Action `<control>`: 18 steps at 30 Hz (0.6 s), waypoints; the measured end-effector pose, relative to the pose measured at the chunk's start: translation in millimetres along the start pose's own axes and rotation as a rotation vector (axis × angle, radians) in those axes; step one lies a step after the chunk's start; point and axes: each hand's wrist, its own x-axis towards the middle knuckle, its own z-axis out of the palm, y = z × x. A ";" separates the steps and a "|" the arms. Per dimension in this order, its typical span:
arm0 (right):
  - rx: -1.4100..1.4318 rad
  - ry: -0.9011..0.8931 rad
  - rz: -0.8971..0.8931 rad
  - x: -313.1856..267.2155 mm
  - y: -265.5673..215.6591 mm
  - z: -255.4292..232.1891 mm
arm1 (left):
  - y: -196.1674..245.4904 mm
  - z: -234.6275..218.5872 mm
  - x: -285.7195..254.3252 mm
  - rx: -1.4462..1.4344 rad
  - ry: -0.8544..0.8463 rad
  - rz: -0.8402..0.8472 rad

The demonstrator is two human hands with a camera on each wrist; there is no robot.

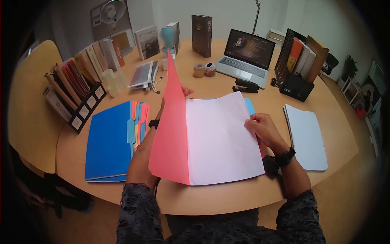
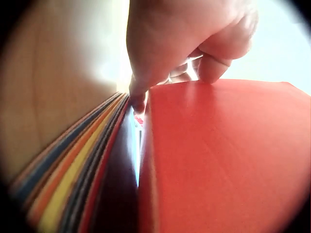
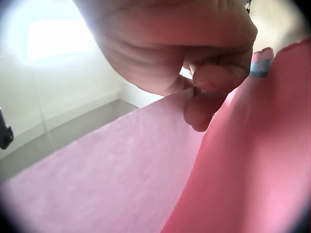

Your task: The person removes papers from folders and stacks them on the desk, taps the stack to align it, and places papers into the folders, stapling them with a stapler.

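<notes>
A pink-red file folder [image 1: 168,134] stands opened in front of me, its left cover raised almost upright. White paper [image 1: 223,138] lies against its right side, slightly bowed. My left hand [image 1: 187,91] is mostly hidden behind the raised cover in the head view. In the left wrist view, the left hand [image 2: 189,39] grips the cover's edge, thumb and fingers bent over it. At the paper's right edge, my right hand [image 1: 264,128] pinches the sheet between thumb and fingers. The right wrist view has the right hand [image 3: 180,43] at the corner of the paper [image 3: 121,170], beside the folder.
Blue folders [image 1: 109,138] with colored tabs lie at the left. A stack of white paper [image 1: 306,138] lies at the right. Farther back are a stapler [image 1: 245,86], tape rolls [image 1: 199,70], a laptop [image 1: 245,53], a black file holder [image 1: 298,87] and a folder rack [image 1: 87,107].
</notes>
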 end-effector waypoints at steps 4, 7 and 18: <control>-0.005 0.028 -0.040 2.7 4.7 -0.6 | -9.5 -24.3 16.4 0.111 -0.167 0.117; 0.010 0.043 -0.078 8.7 13.2 -2.4 | -14.7 -37.2 23.2 0.134 -0.186 0.133; -0.005 0.047 -0.090 12.5 20.3 -0.2 | -12.5 -36.6 24.9 0.083 -0.325 0.168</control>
